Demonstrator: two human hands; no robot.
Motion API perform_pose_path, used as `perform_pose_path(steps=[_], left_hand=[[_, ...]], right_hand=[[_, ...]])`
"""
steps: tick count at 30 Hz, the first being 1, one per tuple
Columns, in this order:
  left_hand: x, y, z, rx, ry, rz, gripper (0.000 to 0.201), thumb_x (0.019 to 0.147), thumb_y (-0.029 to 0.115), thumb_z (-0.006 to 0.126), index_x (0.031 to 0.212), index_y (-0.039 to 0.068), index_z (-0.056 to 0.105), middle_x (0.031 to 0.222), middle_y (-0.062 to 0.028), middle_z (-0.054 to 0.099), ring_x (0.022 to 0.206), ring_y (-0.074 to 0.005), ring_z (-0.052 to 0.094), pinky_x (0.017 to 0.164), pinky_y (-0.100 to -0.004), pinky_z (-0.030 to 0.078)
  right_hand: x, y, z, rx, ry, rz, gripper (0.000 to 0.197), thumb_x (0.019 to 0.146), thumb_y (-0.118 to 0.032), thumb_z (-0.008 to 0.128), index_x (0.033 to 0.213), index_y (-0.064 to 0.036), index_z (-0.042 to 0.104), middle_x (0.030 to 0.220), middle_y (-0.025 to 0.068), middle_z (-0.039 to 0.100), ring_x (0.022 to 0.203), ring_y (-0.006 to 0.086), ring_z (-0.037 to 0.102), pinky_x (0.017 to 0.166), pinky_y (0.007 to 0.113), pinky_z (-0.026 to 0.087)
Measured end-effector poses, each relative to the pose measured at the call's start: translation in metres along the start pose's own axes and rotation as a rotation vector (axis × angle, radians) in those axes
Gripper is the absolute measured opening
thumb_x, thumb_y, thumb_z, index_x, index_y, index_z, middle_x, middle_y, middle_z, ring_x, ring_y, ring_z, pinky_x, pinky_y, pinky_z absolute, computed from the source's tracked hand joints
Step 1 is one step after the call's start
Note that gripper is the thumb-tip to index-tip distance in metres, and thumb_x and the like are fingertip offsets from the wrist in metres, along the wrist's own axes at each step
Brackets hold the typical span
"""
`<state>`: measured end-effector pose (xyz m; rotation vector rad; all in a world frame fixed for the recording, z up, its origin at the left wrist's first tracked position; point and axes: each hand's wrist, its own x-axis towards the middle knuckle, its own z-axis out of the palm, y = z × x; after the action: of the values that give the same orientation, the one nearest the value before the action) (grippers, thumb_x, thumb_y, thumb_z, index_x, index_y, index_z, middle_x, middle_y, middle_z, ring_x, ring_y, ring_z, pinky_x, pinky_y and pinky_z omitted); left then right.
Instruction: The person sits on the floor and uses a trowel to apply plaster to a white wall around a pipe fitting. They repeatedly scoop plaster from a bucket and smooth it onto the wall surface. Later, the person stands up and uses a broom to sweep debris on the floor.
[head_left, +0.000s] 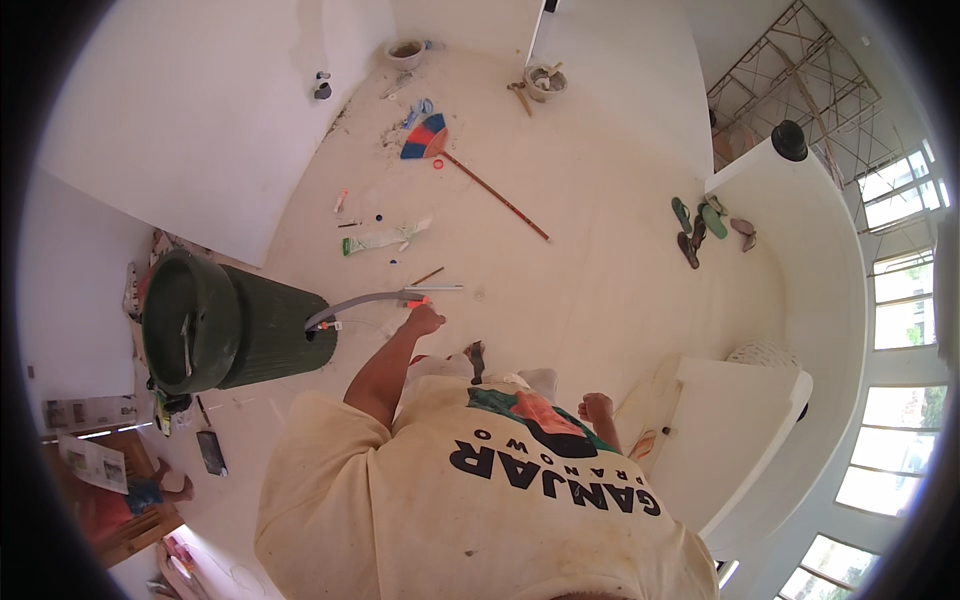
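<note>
A dark green pedestal washbasin (270, 330) lies on its side at the left. A grey flexible hose (360, 298) arches out of an opening in its end, beside a small white-and-orange fitting (330, 325). My left hand (425, 319) is closed at the hose's far end, against an orange-red piece (418, 301); the exact grip is too small to make out. Close to my body, my right hand (597, 408) is curled into a fist, and whatever it may hold is hidden. A thin light rod (435, 288) and a brown stick (428, 275) lie just beyond my left hand.
Ahead lie a broom (490, 190), a crumpled green-white bag (385, 238) and several sandals (700, 222). Two buckets (404, 54) (546, 82) stand farther off. A curved white wall (850, 260) bounds the right. Another person (150, 492) is at a wooden bench, lower left.
</note>
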<state>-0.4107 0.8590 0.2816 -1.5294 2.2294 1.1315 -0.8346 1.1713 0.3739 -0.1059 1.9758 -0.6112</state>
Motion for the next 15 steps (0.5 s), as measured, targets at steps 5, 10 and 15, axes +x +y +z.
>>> perform_pose_path(steps=[5,10,15], left_hand=[[0.069,-0.016,0.04,0.183,0.202,0.151,0.034,0.09,0.042,0.055,0.089,0.013,0.074,0.09,-0.0184,0.068,0.092,-0.036,0.065,0.078,-0.0456,0.05],[0.073,-0.003,0.064,0.292,0.187,0.128,0.028,0.092,0.034,0.053,0.093,0.017,0.075,0.082,-0.0142,0.068,0.08,-0.0312,0.068,0.071,-0.0446,0.053],[0.073,0.127,0.059,-0.043,-0.173,-0.313,0.024,0.086,0.031,0.06,0.095,0.015,0.076,0.074,-0.0123,0.069,0.062,-0.03,0.068,0.061,-0.042,0.055]], right_hand=[[0.07,-0.016,-0.045,-0.062,-0.135,0.026,0.023,0.091,-0.006,0.05,0.071,-0.0044,0.061,0.062,0.0076,0.061,0.05,0.0178,0.062,0.041,0.03,0.051],[0.118,-0.08,-0.09,-0.646,-0.233,-0.301,0.025,0.092,-0.006,0.05,0.071,-0.0064,0.062,0.06,0.0043,0.062,0.048,0.0142,0.061,0.041,0.029,0.051],[0.184,-0.158,-0.158,-0.364,-0.09,-0.135,0.026,0.092,-0.006,0.049,0.07,-0.008,0.063,0.058,0.0018,0.063,0.046,0.0105,0.061,0.039,0.028,0.051]])
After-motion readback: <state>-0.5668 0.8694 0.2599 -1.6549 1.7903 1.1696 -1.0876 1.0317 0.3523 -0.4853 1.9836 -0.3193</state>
